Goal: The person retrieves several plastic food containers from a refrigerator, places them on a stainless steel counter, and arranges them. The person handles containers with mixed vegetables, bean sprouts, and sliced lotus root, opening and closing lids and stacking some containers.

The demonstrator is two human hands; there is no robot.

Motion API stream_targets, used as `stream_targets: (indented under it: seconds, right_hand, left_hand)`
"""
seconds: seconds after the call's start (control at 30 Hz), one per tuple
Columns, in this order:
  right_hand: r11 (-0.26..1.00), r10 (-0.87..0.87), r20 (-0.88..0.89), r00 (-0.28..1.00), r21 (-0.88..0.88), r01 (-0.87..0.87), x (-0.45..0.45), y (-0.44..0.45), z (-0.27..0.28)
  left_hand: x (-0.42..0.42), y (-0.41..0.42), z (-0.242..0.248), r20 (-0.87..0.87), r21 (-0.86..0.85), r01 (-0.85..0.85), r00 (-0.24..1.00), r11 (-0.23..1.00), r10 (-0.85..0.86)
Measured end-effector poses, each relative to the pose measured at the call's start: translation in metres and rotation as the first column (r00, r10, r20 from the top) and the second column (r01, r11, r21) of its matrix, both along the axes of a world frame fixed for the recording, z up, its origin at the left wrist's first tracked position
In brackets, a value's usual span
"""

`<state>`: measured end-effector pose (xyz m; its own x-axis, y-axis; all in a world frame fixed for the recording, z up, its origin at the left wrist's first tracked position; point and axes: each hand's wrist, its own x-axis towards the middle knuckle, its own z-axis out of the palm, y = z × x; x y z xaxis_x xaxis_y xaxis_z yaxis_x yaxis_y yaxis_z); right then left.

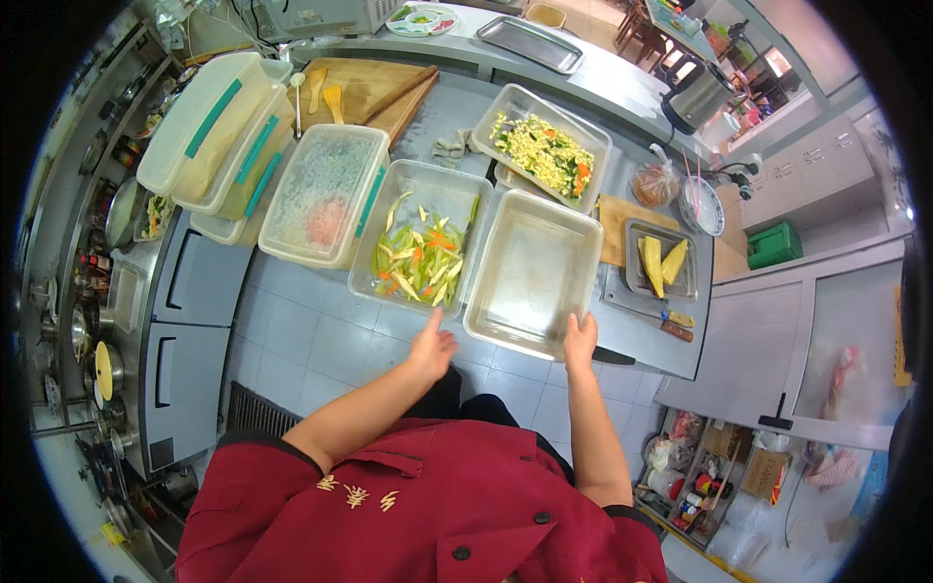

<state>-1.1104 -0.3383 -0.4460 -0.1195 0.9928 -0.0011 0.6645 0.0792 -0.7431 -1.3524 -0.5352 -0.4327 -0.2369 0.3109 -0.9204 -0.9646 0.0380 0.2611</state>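
Observation:
My right hand grips the near right corner of a clear rectangular plastic container, thumb over its rim. The container holds nothing visible and juts past the table's front edge. My left hand, slightly blurred, is at the near rim of a second plastic container; its fingers look apart and hold nothing I can see. In that second container lie cut celery pieces with orange and pale yellow slices. Behind, a third container has a chopped yellow, green and orange mix in it.
Lidded tubs stand left, some stacked. A wooden board with spatulas lies behind. At right are a tray of yellow pieces, a knife, a bowl with chopsticks and an electric kettle.

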Motion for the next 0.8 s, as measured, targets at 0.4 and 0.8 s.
stream_targets:
  seconds: [0.4,0.8]
  right_hand:
    - [0.999,0.02,-0.165,0.986,0.04,-0.014,-0.016,0.065,0.003]
    - [0.53,0.644,-0.581,0.498,-0.131,-0.838,-0.106,-0.046,0.136]
  left_hand:
    - [-0.053,-0.017,0.0,-0.322,0.214,0.076,0.947,0.974,-0.003]
    - [0.065,-0.171,0.106,-0.347,0.216,-0.18,0.904,0.96,0.248]
